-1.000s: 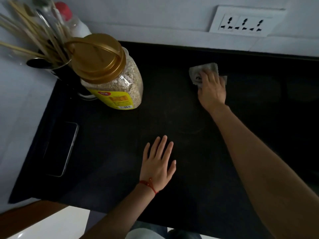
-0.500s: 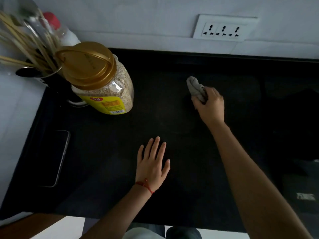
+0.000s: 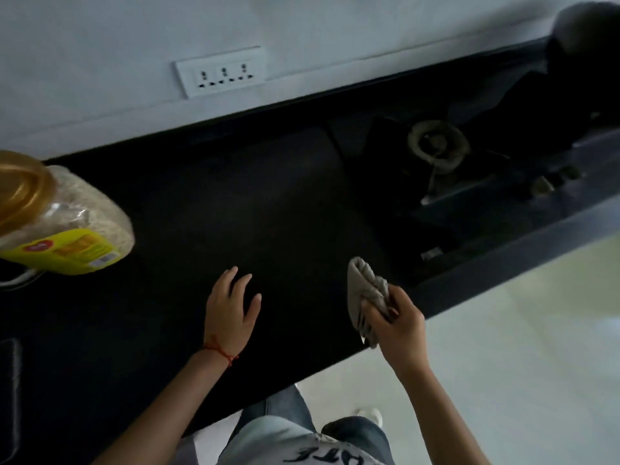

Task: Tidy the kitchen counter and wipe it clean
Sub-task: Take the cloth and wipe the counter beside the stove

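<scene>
Right hand (image 3: 399, 325) grips a bunched-up grey rag (image 3: 367, 298) near the front edge of the black counter (image 3: 268, 209), seemingly lifted off it. Left hand (image 3: 231, 305) rests flat, fingers spread. I'd flatten the rag out and press down, wiping in overlapping strokes toward the stove burner (image 3: 437, 144), steering clear of the oats jar (image 3: 63, 223).

Jar label (image 3: 72, 251) yellow, text blurred; shirt print (image 3: 322, 456) cut off, unreadable
</scene>
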Motion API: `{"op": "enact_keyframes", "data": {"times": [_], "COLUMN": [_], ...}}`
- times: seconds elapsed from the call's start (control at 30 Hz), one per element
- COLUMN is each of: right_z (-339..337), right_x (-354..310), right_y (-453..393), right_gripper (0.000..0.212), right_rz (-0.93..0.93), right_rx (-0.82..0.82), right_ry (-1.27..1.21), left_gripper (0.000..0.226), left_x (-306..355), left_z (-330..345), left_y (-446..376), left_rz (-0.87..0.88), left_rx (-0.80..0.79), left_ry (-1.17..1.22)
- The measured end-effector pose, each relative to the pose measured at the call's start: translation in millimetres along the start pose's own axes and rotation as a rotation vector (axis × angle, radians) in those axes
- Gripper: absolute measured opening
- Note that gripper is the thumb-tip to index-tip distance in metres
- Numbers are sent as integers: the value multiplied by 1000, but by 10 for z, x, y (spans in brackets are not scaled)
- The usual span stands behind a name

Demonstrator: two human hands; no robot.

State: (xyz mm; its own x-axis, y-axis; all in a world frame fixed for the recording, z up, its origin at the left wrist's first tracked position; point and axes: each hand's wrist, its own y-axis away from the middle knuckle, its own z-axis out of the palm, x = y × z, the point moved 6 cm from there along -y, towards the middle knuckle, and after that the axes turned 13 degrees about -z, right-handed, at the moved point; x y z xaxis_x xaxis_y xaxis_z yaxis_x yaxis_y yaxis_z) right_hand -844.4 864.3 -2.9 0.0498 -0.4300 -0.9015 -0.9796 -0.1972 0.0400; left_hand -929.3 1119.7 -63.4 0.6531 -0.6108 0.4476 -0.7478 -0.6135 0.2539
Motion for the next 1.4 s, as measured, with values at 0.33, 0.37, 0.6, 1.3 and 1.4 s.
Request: {"op": "enact_keyframes", "data": {"times": [0.33,0.37,0.6,1.3,1.4], "right_z": [-1891,-2071,-3038,-5454,-5901], "right_x": [1232,1395,2375,4088,4344], "right_y": [1494,1698,3114,3038,2931], "right_gripper": [15,15,4,20,23], "right_rz": [296,336,610,910,968], "right_rx": [454,499,735,953,956], "right_ry": [11,22,49,-139,-161], "left_gripper": [53,54,40,28,26], "left_x": [1947,2118,2683,4191,4896], "left_z": [806,964,2159,4413,4796], "left_y": [1174,1368,2376,2535,2615], "left_rz": [445,469,369,-54,-45], "left_rx": [-231,-289,-665,-843,-868], "left_ry": [189,200,52,-297,-321]}}
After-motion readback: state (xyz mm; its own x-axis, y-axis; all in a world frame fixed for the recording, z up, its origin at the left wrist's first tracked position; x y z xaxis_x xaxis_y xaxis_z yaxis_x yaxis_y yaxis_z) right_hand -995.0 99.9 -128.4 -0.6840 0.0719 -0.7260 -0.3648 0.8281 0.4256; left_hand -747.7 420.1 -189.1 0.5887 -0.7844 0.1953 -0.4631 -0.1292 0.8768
